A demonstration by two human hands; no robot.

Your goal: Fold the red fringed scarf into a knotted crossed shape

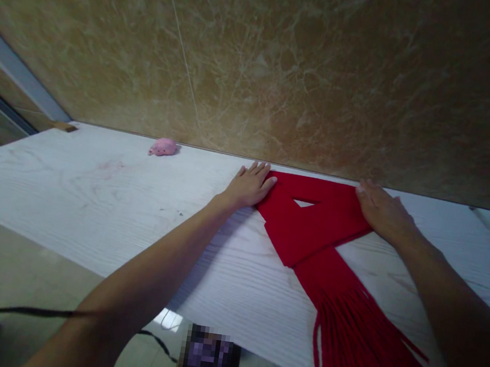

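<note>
Red scarf, pink toy apart, wall behind

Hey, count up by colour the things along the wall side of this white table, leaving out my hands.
Red: 1, the fringed scarf, with your left hand and right hand on its two sides
Pink: 1, the small toy
Brown: 1, the small block at the far left corner
Total: 3
</note>
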